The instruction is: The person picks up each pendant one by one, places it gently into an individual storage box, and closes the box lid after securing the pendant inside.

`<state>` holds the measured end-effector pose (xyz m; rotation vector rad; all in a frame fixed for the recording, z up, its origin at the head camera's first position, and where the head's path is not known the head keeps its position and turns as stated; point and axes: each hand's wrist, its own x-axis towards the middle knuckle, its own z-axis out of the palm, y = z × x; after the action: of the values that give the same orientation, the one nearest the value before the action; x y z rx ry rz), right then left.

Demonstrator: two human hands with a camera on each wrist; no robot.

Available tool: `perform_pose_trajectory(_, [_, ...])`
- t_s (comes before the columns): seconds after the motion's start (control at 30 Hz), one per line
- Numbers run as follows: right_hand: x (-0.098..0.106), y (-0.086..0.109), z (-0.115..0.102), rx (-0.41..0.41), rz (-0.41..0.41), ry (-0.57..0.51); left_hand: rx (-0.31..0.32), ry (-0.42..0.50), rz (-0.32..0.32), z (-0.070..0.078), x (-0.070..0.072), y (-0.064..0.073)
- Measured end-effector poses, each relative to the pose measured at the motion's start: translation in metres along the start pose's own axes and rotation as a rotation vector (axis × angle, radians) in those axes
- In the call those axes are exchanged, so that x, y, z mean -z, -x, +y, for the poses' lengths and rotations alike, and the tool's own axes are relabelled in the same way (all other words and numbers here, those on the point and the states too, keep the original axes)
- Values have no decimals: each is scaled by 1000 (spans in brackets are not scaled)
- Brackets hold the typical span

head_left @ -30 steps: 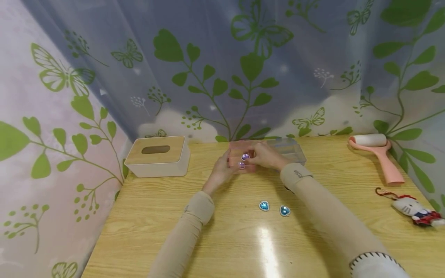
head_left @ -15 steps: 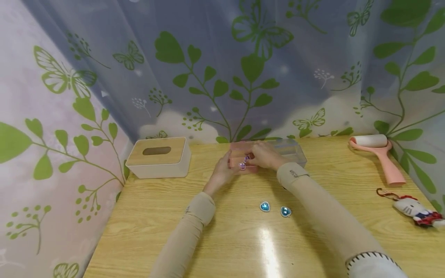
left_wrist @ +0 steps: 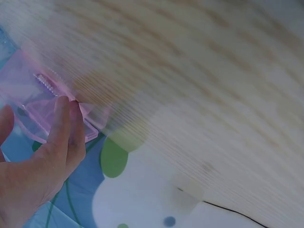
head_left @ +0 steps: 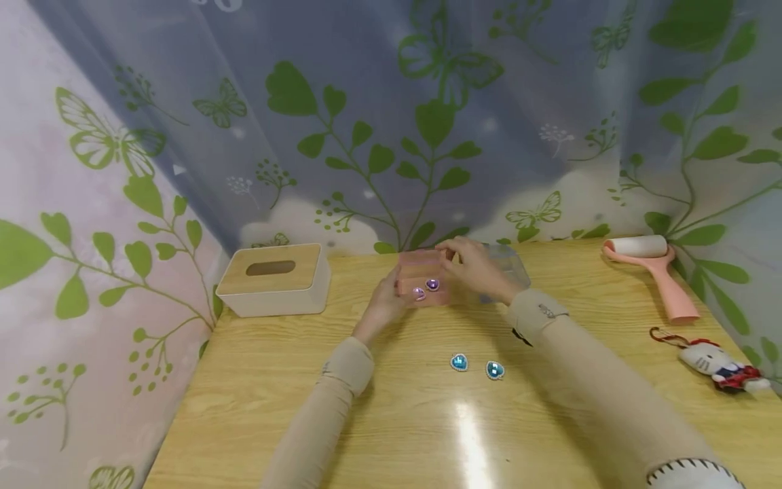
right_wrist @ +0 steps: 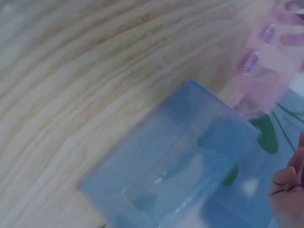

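A small pink see-through box (head_left: 438,299) lies near the wall with its lid (head_left: 420,257) raised. Inside are two purple heart gems: one (head_left: 432,284) at the right, the other (head_left: 418,293) at the left. My left hand (head_left: 386,302) touches the box's left side, its fingers nearly straight in the left wrist view. My right hand (head_left: 473,266) is at the lid's upper right corner, fingertips right at its edge; the right wrist view cuts most of it off. Two blue heart gems, one (head_left: 459,362) left and one (head_left: 495,370) right, lie nearer me.
A bluish clear box (right_wrist: 166,156) stands right of the pink one, partly behind my right hand. To the left is a tissue box (head_left: 275,282) with a wooden top. A pink lint roller (head_left: 666,278) and a plush doll (head_left: 721,365) lie at the right.
The right hand has let go of the second purple gem, which now lies in the pink box. That hand has moved up to the lid. The left hand stays at the box.
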<state>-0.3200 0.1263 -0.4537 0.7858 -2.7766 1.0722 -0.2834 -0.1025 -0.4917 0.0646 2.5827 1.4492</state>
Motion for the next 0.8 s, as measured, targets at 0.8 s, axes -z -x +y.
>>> perform_pose_trajectory(0.8, [49,85,83,-185,-51,-130,-124,-203,84,17,11,24])
